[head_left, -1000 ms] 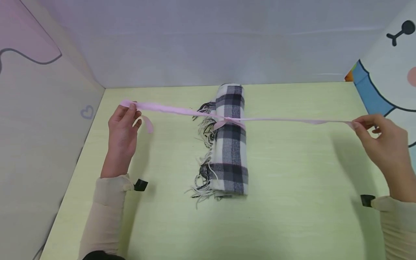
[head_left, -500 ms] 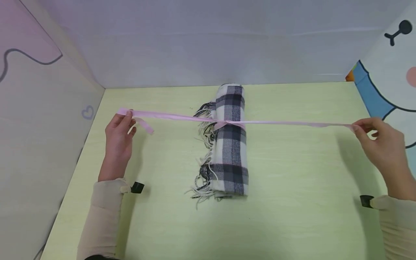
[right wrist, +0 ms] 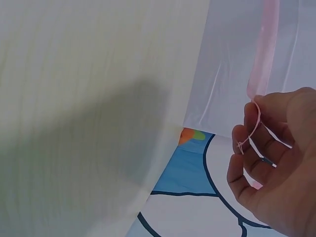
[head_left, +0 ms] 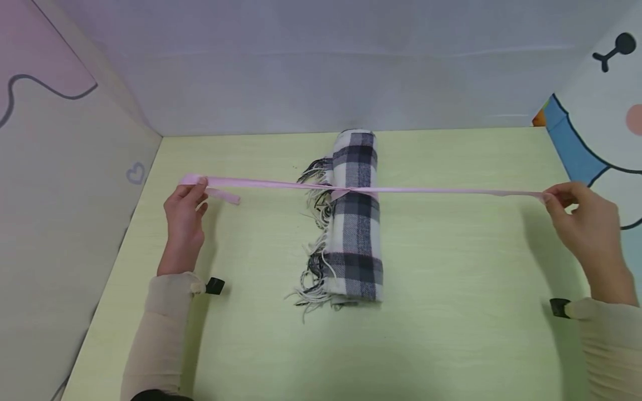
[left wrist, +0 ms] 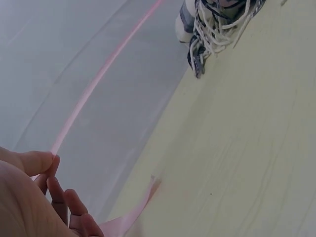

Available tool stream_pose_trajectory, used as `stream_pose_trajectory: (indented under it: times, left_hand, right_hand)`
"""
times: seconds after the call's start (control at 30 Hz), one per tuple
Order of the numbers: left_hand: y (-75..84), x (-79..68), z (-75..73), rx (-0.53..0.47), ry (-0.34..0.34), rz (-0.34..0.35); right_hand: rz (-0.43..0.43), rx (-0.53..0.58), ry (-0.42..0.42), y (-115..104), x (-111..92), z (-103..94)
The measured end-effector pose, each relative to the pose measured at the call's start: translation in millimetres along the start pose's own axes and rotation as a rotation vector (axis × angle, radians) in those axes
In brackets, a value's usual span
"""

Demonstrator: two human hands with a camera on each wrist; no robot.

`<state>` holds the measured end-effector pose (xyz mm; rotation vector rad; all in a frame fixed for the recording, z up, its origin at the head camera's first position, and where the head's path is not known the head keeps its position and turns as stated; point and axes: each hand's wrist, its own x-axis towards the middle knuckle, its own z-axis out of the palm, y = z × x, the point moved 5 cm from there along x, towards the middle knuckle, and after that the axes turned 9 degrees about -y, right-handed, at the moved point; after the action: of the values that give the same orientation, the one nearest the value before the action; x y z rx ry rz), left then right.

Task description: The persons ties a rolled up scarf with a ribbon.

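A rolled black, grey and white checked scarf (head_left: pixel 356 234) with a fringe along its left side lies upright across the middle of the table. Around it runs a pink ribbon (head_left: pixel 436 190), crossed on top of the roll, both ends stretched out nearly level. My left hand (head_left: pixel 183 225) pinches one end between thumb and forefinger, and a short tail (left wrist: pixel 140 210) hangs below the fingers. Far to the right, my right hand (head_left: pixel 587 225) pinches the other end with thumb and fingertips. A thin pink thread (right wrist: pixel 256 123) trails over those fingers in the right wrist view.
The pale yellow-green table (head_left: pixel 451 312) meets a plain whitish back wall (head_left: pixel 321 72). Side walls stand close at left and right; the right one carries a cartoon print (head_left: pixel 577 136). Small black tabs (head_left: pixel 214 285) stick out from both sleeve cuffs.
My left hand has shifted slightly left and down, and the ribbon's left length now runs closer to level. The right hand has moved slightly left and down. The scarf stays in place.
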<state>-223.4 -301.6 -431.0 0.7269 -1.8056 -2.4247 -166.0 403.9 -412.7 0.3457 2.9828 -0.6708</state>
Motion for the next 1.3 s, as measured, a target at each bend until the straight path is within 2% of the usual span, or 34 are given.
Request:
stream_pose_trajectory:
  times: [0.17,0.37,0.57,0.67,0.77,0.83,1.0,1.13,1.3]
  left_hand:
    - [-4.2,6.3,-4.2,0.065,0.085,0.039]
    - [-9.4,11.8,-9.8,0.105,0.117,0.014]
    - [-13.6,13.0,-11.3,0.11,0.091,0.005]
    - [-16.8,14.4,-12.3,0.123,0.062,-0.012]
    - [-18.8,17.1,-13.4,0.136,0.008,0.008]
    - [-17.6,18.6,-14.7,0.128,-0.028,0.044]
    - [-7.3,21.3,-24.6,0.01,-0.079,0.133]
    - [2.0,22.7,-35.8,-0.047,-0.067,0.174]
    - [11.2,23.6,-47.7,-0.082,-0.027,0.209]
  right_hand:
    - [0.025,-0.011,-0.011,-1.0,1.2,1.1]
    - [0.048,-0.029,-0.026,6.3,2.3,2.3]
    - [0.046,-0.03,-0.039,7.5,6.8,3.6]
    - [0.048,-0.013,-0.063,7.4,10.0,5.2]
    - [0.07,0.002,-0.108,8.8,13.1,7.8]
    - [0.079,0.004,-0.143,10.8,15.3,10.3]
    - [0.06,0.006,-0.264,15.9,20.9,17.8]
    - [0.023,0.013,-0.328,17.2,24.7,22.0]
    - [-0.016,-0.018,-0.354,17.9,29.3,25.9]
